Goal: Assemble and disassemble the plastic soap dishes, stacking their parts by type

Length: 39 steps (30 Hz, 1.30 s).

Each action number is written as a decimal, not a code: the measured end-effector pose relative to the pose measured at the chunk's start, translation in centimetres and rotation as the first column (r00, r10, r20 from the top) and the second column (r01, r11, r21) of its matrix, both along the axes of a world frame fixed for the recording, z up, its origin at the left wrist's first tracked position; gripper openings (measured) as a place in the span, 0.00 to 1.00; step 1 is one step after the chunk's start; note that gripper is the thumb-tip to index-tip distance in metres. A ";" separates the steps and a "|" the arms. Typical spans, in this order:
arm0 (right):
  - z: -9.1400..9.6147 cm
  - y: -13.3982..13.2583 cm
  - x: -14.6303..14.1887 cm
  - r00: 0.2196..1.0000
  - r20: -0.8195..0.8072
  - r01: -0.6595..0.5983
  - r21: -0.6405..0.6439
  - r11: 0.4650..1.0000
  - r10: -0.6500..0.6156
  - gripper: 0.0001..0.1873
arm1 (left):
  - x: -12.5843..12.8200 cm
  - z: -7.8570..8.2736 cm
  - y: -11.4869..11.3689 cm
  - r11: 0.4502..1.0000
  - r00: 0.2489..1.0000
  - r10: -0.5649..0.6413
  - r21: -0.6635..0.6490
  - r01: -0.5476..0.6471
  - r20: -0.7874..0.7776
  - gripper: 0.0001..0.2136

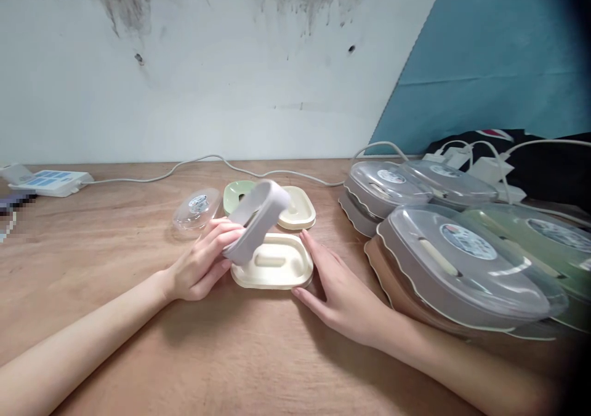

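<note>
My left hand (198, 268) is closed on a grey oval tray (258, 218), which it holds tilted up on edge above a cream oval tray (277, 274) lying flat on the wooden table (138, 244). My right hand (339, 293) rests flat beside the cream tray's right side, fingers stretched out and touching its rim. Behind them lie another cream tray (300, 210) and a pale green one (235, 194), partly hidden by the grey tray. A clear round lid (197, 208) with a label lies to the left of them.
Stacks of lidded grey, brown and green containers (462, 262) crowd the table's right side. White cables and chargers (480, 170) lie behind them by dark cloth. A white power strip (48, 182) sits at the far left against the stained wall.
</note>
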State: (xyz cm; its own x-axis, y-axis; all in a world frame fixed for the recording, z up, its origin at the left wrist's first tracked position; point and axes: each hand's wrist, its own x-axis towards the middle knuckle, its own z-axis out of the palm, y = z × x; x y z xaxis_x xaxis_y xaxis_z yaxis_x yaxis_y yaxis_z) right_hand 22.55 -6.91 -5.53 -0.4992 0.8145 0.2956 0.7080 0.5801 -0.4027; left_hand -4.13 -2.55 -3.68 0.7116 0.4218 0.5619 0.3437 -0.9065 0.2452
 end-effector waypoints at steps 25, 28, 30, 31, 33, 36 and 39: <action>0.0 -0.5 -0.5 0.999 0.040 -0.014 0.089 0.996 0.011 0.16 | 0.5 0.1 0.0 0.993 0.984 -0.049 -0.111 0.030 -0.173 0.13; 0.1 -0.5 -0.5 0.999 0.037 -0.017 0.082 0.997 0.014 0.16 | 0.5 -0.1 0.0 0.995 0.983 -0.045 -0.099 0.028 -0.176 0.13; 0.1 -0.5 -0.5 0.999 0.040 -0.019 0.082 0.996 0.016 0.16 | 0.5 -0.1 -0.1 0.996 0.982 -0.048 -0.077 0.034 -0.185 0.13; 0.1 -0.5 -0.5 0.999 0.043 -0.022 0.081 0.996 0.018 0.16 | 0.5 -0.1 -0.1 0.998 0.982 -0.038 -0.047 0.029 -0.184 0.12; 0.1 -0.5 -0.5 0.999 0.045 -0.027 0.080 0.996 0.023 0.17 | 0.4 0.1 -0.1 0.997 0.989 0.060 0.062 -0.052 -0.134 0.12; 0.1 -0.5 -0.4 0.999 0.045 -0.034 0.068 0.997 0.031 0.17 | -0.1 0.5 0.4 0.868 0.887 0.457 0.184 -0.462 0.069 0.13; 0.1 -0.5 -0.3 0.999 0.032 -0.039 0.061 0.997 0.037 0.17 | -1.4 1.0 1.9 0.554 0.552 0.832 -0.035 -0.832 0.056 0.29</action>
State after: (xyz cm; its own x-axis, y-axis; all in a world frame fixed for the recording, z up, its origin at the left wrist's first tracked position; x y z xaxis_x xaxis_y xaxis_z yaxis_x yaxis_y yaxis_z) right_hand 22.20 -7.43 -5.42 -0.5391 0.7754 0.3288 0.6966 0.6300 -0.3434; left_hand -5.56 -0.67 -2.73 0.0084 0.8106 0.5855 0.9289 -0.2232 0.2956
